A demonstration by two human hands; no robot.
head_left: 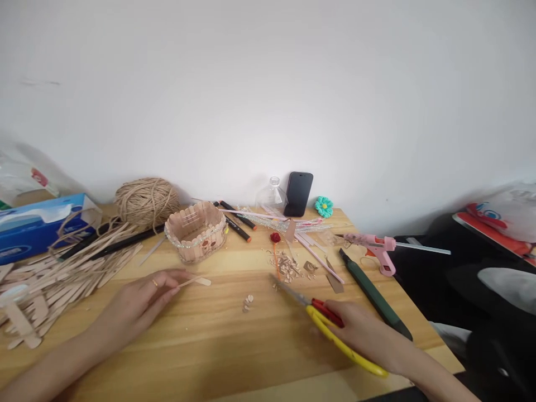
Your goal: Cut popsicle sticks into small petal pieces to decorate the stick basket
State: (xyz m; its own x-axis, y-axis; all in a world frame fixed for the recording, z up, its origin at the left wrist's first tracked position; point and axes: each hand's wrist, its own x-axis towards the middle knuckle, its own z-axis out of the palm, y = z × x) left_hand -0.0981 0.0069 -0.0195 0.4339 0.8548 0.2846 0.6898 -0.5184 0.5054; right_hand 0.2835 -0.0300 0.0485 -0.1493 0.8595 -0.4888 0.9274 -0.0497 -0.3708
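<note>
My left hand [140,298] rests on the wooden table [201,346] and pinches a thin popsicle stick [196,281] that points right. My right hand [368,335] grips scissors [322,318] with red and yellow handles; their blades lie closed, pointing up-left toward a scatter of wood chips [287,267]. A small basket made of sticks [196,231] stands just beyond the left hand. A few stick offcuts [248,302] lie between the hands.
A pile of popsicle sticks [58,273], a blue tissue box [39,226] and a twine ball [146,202] sit at left. Markers, a phone [298,194], a pink glue gun [379,251] and a green utility knife [372,296] lie at right near the table's edge.
</note>
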